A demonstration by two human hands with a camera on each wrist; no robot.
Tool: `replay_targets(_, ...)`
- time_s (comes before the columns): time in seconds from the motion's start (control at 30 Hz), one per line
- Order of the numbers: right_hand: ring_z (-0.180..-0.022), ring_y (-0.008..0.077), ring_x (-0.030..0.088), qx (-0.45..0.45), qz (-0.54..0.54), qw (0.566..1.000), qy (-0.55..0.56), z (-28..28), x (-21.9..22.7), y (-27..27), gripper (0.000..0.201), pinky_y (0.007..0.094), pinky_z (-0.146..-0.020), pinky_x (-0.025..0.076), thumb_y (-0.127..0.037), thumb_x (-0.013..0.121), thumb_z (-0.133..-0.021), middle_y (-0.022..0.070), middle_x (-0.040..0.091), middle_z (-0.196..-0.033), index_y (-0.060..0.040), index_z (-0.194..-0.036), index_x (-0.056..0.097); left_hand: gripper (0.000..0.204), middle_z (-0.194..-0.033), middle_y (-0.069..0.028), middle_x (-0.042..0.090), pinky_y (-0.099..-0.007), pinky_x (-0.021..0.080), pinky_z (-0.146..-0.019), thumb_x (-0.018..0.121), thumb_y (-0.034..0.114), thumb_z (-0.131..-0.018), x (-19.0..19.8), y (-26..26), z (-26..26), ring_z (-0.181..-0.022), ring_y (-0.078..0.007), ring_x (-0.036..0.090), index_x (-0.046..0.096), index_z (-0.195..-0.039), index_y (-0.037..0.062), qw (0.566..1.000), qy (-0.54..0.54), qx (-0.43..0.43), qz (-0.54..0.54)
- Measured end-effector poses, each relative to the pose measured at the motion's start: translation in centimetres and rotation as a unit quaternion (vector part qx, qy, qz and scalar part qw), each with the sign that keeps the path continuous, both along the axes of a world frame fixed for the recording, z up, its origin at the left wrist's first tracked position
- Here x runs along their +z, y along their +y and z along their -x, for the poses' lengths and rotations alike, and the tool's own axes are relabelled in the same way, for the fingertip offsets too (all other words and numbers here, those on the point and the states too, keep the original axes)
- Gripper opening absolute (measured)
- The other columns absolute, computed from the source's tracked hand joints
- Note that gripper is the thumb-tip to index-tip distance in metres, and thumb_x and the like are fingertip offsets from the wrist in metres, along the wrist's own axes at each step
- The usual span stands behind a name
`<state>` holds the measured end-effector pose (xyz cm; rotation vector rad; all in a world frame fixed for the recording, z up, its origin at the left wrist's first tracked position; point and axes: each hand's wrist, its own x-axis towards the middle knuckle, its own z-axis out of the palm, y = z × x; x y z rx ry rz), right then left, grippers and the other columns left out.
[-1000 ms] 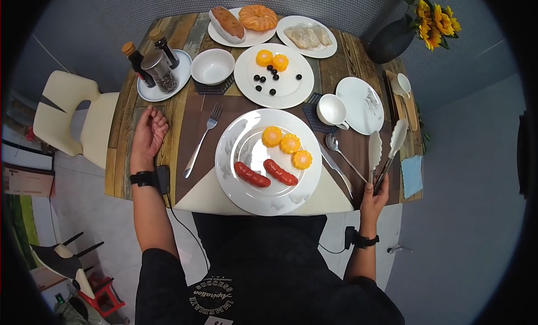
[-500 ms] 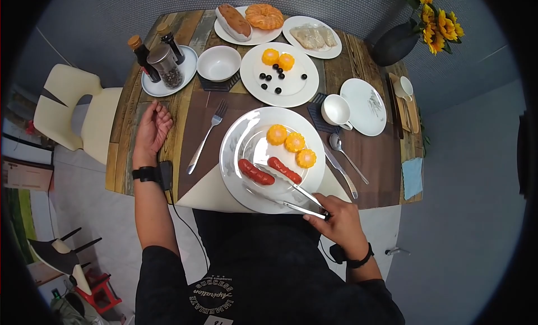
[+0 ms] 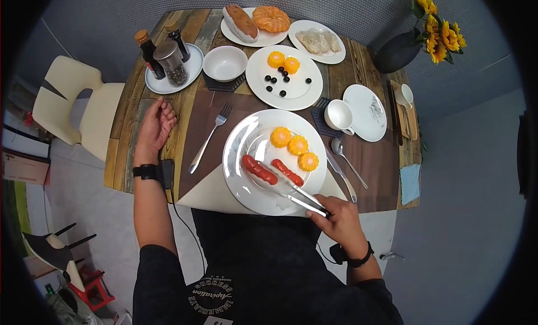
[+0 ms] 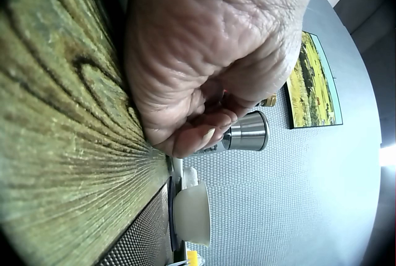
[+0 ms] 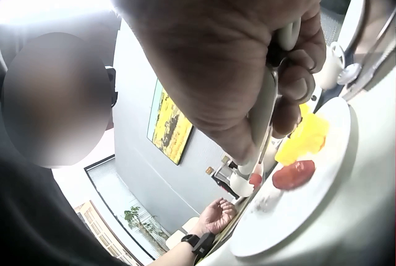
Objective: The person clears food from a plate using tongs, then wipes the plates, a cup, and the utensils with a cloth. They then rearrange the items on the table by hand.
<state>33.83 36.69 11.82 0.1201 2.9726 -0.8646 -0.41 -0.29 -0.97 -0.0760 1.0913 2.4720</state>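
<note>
My right hand [image 3: 341,221] grips a pair of metal tongs [image 3: 305,200] with pale, translucent heads, over the front of a large white plate [image 3: 238,193]. Those heads are at the left red sausage [image 3: 259,169], one on its near side and one on its far side. A second sausage [image 3: 288,172] lies just right of it, and three yellow flower-shaped pieces [image 3: 298,145] sit behind. On the wooden table to the left rests my left hand [image 3: 157,126], palm up, fingers loosely curled around nothing.
A fork [image 3: 210,137] lies left of the plate; a knife [image 3: 342,178] and spoon [image 3: 348,162] lie right. Behind stand a white bowl [image 3: 225,63], a plate [image 3: 255,89] with dark berries, a cup [image 3: 339,116], and a tray [image 3: 193,73] of seasoning bottles. A dark vase [image 3: 397,53] holds sunflowers.
My right hand has brought the tongs from the table's right edge left to the plate. The tong arms have drawn closer together around the left sausage. My left hand stays in place.
</note>
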Motion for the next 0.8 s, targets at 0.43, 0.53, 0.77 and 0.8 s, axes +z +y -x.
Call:
replay_targets(0.43,-0.065,0.0342,0.069,-0.041,-0.152,0.985,0.071,11.9,2.7,4.9,0.042,0.0435,-0.062,0.054,-0.038,0.076,-0.086,0.0203,0.069,-0.071,-0.0012,-0.107,0.076,0.025,-0.076,0.0005,0.05,-0.0248,0.045,-0.06,0.056,0.027,-0.106,-0.3,0.0,0.1,-0.067,-0.0112,0.052,0.051,-0.087,0.011,1.0,0.005,0.004,0.005)
replay_targets(0.53,-0.066,0.0343,0.069,-0.058,-0.119,0.99,0.042,14.6,1.8,4.1,0.042,0.0437,-0.062,0.054,-0.038,0.075,-0.087,0.0196,0.068,-0.068,-0.0019,-0.107,0.077,0.025,-0.076,0.0004,0.049,-0.0248,0.045,-0.06,0.056,0.027,-0.106,-0.2,0.2,0.0,-0.067,-0.0112,0.051,0.051,-0.087,0.0109,1.0,0.005,0.007,0.004)
replay_targets(0.77,-0.066,0.0329,0.07,-0.056,-0.102,0.992,0.039,16.6,0.3,3.3,0.043,0.0428,-0.062,0.054,-0.039,0.075,-0.088,0.0188,0.068,-0.066,-0.0007,-0.106,0.077,0.025,-0.077,0.0004,0.049,-0.0242,0.044,-0.059,0.056,0.026,-0.106,-0.4,0.0,0.1,-0.068,-0.0106,0.05,0.051,-0.087,0.0103,1.0,0.005,-0.002,-0.002)
replay_targets(0.8,-0.066,0.0326,0.07,-0.07,-0.103,0.992,0.026,16.8,0.6,3.2,0.043,0.0428,-0.062,0.055,-0.04,0.074,-0.088,0.0188,0.068,-0.066,-0.0003,-0.106,0.077,0.025,-0.078,0.0004,0.049,-0.0241,0.043,-0.059,0.055,0.025,-0.106,-0.3,0.1,0.1,-0.069,-0.0106,0.05,0.051,-0.087,0.0101,1.0,0.004,0.0,0.003)
